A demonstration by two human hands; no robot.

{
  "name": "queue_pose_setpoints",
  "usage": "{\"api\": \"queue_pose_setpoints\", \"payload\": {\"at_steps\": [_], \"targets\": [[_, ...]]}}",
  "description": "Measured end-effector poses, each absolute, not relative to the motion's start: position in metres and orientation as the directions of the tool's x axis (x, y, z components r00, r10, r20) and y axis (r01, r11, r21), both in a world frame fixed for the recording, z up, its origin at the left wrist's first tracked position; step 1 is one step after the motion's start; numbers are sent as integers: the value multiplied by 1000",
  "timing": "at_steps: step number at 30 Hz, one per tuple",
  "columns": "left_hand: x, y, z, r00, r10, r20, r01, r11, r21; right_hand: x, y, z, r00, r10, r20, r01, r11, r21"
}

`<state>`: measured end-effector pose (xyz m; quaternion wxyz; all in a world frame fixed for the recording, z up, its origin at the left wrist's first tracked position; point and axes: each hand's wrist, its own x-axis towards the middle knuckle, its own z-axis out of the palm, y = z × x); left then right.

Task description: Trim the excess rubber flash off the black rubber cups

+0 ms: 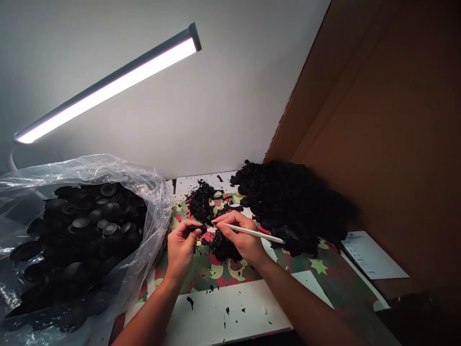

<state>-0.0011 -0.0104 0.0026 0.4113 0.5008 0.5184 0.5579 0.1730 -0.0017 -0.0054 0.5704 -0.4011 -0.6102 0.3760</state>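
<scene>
Mid-desk (pixel 349 281), the fingertips of the left hand (pixel 181 246) pinch a small black piece (pixel 195 228), seemingly steadying it for the slim white stick (pixel 257 233) gripped pen-fashion by the right hand (pixel 248 246). Ragged black scraps (pixel 200 201) lie around; a matte heap (pixel 291 202) crowds the back right corner, while a crinkly clear bag (pixel 163 192) at the left edge contains round discs (pixel 108 211).

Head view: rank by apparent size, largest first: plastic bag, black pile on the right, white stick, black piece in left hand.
1. Plastic bag
2. Black pile on the right
3. White stick
4. Black piece in left hand, which partly hides it; only the visible part is ranked.
</scene>
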Motion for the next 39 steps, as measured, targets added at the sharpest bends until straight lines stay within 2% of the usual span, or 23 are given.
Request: {"api": "queue_pose_setpoints", "payload": {"at_steps": [6,11,14,19,23,25,28,29,31,33,35,37,39], "targets": [[-2,-10,-2,-138,988,73,-2,-74,997,172,-7,-7,-42,918,394,94,396,-913],[-2,-9,-6,-123,992,33,-33,-37,999,173,-6,-6,0,960,280,172,276,-946],[-2,-11,-2,-117,990,80,-13,-82,997,175,-4,-6,9,961,276,209,268,-941],[3,-23,15,-10,972,234,119,-231,966,182,-1,-15,51,952,303,279,278,-919],[-3,-33,36,-82,944,318,181,-300,937,190,-1,-21,41,963,266,255,247,-935],[-17,-34,51,-137,905,402,322,-343,882,193,-1,-22,48,966,256,242,237,-941],[-54,-27,78,-197,775,600,639,-362,678,199,-1,-23,69,967,245,208,226,-952],[-69,-23,87,-215,742,635,722,-316,615,200,0,-23,82,966,246,192,227,-955],[-96,-13,98,-228,755,614,837,-170,520,205,3,-22,115,961,253,172,232,-957],[-114,-4,101,-259,803,537,890,-17,456,212,7,-20,129,957,260,182,235,-955],[-116,-1,98,-251,802,542,920,24,390,221,12,-18,97,961,260,235,231,-944],[-103,-4,96,-206,797,568,920,-40,390,232,14,-16,24,969,246,311,227,-923],[-82,-12,99,-105,805,584,883,-194,427,242,14,-16,-45,972,233,386,231,-893]]}}
